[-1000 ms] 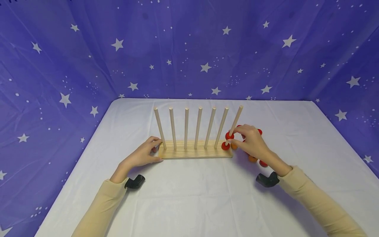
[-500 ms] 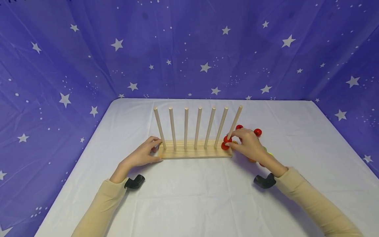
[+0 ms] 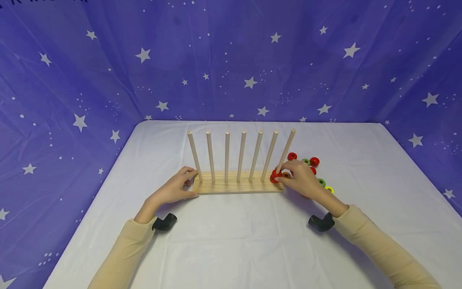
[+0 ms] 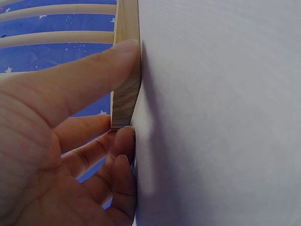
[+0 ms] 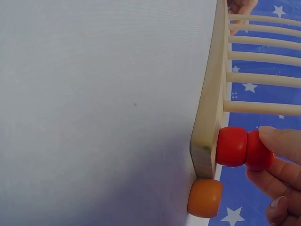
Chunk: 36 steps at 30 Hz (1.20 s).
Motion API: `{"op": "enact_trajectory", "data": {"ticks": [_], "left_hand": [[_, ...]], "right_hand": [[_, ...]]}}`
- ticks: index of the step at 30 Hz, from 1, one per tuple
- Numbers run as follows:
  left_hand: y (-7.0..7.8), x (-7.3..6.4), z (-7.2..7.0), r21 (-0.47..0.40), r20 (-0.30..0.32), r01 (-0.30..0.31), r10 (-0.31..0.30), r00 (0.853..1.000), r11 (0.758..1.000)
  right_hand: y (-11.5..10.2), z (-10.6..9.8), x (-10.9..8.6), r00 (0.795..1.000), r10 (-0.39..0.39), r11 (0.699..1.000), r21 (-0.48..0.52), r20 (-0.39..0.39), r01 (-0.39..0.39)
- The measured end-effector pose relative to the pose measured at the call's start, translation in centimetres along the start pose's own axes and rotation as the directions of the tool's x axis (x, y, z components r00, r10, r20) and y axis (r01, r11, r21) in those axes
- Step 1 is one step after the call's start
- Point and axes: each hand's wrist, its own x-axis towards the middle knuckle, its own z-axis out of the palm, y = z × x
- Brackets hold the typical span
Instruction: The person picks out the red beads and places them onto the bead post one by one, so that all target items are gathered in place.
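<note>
A wooden base with a row of several upright pegs stands on the white cloth. At its left end, my left hand grips it, the thumb on the front edge and fingertips against the end and back. My right hand pinches a red bead threaded low on the rightmost peg. Directly under it, a second red bead sits on the base; in the right wrist view the two beads meet. The other pegs carry no beads.
Just off the base's right end lies an orange bead. Behind and beside the right hand are loose beads: red, green and yellow. A purple star-printed cloth hangs behind the table.
The right hand has brought the red bead down the rightmost peg onto the lower red one. The left hand has stayed at the base's end.
</note>
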Motion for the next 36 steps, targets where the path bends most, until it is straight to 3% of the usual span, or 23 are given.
{"op": "enact_trajectory", "data": {"ticks": [11,18,28,36], "left_hand": [[0.2,-0.1,0.0,-0.006,-0.009,-0.009,0.009,1.0,1.0],[0.2,-0.1,0.0,0.003,-0.015,-0.017,0.017,1.0,1.0],[0.1,-0.1,0.1,0.0,-0.016,-0.018,0.018,1.0,1.0],[0.1,-0.1,0.0,-0.004,-0.017,-0.014,0.014,1.0,1.0]], "right_hand": [[0.1,-0.4,-0.2,0.999,0.031,1.0,-0.007,0.037,-0.03],[0.9,-1.4,-0.2,0.992,0.098,0.995,-0.037,0.077,-0.095],[2.6,-2.2,0.6,0.995,0.095,0.992,-0.085,-0.02,-0.097],[4.3,-2.3,1.6,0.991,0.126,0.987,-0.097,-0.04,-0.129]]}}
